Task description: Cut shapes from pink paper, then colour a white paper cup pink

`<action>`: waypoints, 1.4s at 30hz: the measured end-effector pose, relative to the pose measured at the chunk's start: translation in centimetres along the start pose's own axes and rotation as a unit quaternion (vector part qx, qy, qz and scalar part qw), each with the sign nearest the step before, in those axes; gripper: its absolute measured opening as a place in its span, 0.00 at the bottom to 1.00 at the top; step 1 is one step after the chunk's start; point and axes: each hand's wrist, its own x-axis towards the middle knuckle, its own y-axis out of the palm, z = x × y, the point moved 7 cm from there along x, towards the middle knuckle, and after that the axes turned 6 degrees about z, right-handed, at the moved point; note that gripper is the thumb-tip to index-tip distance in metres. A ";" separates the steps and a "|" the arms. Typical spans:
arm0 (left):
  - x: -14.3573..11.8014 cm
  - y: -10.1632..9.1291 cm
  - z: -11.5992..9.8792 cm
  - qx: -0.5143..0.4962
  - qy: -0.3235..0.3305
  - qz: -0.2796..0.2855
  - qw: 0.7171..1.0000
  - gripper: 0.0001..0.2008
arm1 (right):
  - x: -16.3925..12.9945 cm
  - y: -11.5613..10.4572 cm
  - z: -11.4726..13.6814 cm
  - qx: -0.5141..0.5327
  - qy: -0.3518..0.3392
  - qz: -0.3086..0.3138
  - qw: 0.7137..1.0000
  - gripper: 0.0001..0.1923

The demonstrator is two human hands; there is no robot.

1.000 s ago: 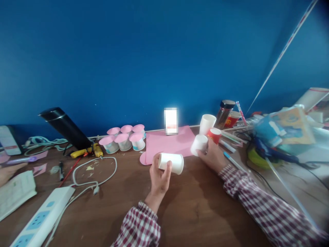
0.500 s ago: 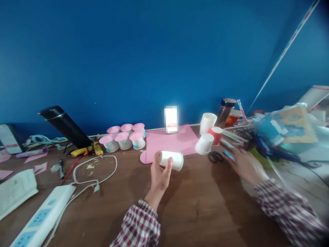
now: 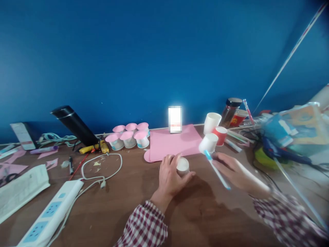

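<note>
My left hand [image 3: 171, 178] grips a white paper cup [image 3: 183, 165] set upside down on the brown table [image 3: 128, 206], its flat base facing up. My right hand [image 3: 232, 173] holds a white pen with a blue cap [image 3: 217, 170] slanted toward that cup, tip near the other cups. Just behind stand a tilted white cup [image 3: 208, 143], a red cup [image 3: 220, 135] and an upright white cup [image 3: 212, 122]. A pink paper sheet [image 3: 174, 143] lies behind the held cup.
Several pink-topped cups [image 3: 128, 135] cluster at the back left by a black flask [image 3: 74, 125], a yellow glue gun [image 3: 94, 148], a white cable [image 3: 102, 171] and a power strip [image 3: 48, 216]. A jar [image 3: 231, 111] and blurred clutter [image 3: 285, 137] fill the right.
My left hand turned the cup from lying sideways in the air to upside down on the table. My right hand picked up the pen and brought it toward the cup.
</note>
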 end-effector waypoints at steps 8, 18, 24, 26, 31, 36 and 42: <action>-0.2 -0.9 2.9 -0.256 -0.108 -0.104 0.955 0.21 | 6.5 8.8 -0.4 0.447 0.077 0.049 0.890 0.12; 0.6 0.5 4.4 -0.349 -0.186 -0.086 0.914 0.19 | 7.3 11.6 0.8 0.365 0.017 0.126 0.922 0.19; 1.3 3.2 5.9 -0.478 -0.215 -0.004 0.852 0.22 | 7.6 12.4 1.7 0.272 -0.085 0.191 0.939 0.19; 1.2 3.5 6.2 -0.476 -0.224 0.007 0.850 0.22 | 7.6 12.5 1.6 0.250 -0.087 0.192 0.945 0.18; 1.0 3.6 6.3 -0.471 -0.230 0.012 0.852 0.17 | 7.4 12.8 1.9 0.250 -0.097 0.207 0.941 0.16; 0.9 3.8 6.4 -0.510 -0.244 0.017 0.825 0.16 | 7.2 12.7 2.3 0.261 -0.094 0.221 0.935 0.17; 0.5 3.7 6.0 -0.508 -0.254 -0.015 0.823 0.13 | 7.0 12.1 3.5 0.264 -0.117 0.248 0.925 0.18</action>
